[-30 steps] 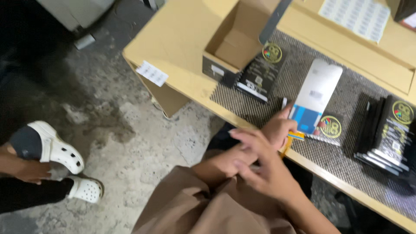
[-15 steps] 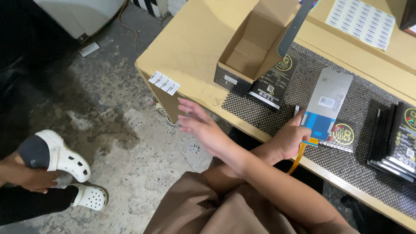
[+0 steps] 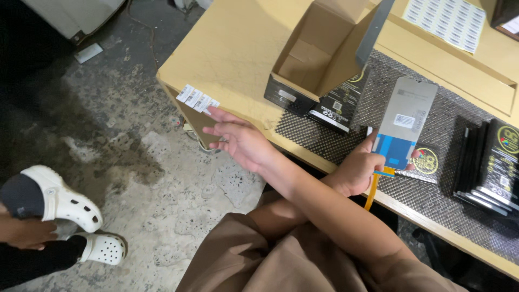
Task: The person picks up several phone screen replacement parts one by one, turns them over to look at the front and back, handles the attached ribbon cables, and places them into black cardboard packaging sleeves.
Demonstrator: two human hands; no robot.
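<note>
My right hand [image 3: 240, 141] reaches across my body to the left, fingers apart, with its fingertips at a strip of small white barcode stickers [image 3: 195, 99] stuck on the table's left corner. My left hand [image 3: 358, 168] holds a grey phone screen panel [image 3: 404, 120] by its lower edge. The panel has a blue tab and an orange flex cable [image 3: 372, 193] hanging down. It hovers over the woven dark mat [image 3: 346, 141].
An open cardboard box [image 3: 319, 54] stands on the tan table [image 3: 232, 48]. Black product packets [image 3: 335, 111] lie beside it, and a stack of them [image 3: 494, 167] sits at the right. A label sheet [image 3: 446, 21] lies at the back. Another person's white clogs [image 3: 65, 203] are on the concrete floor.
My hands were together at the table edge. My right hand has since swung out left to the sticker strip, while my left hand kept the screen panel. The view shifted left.
</note>
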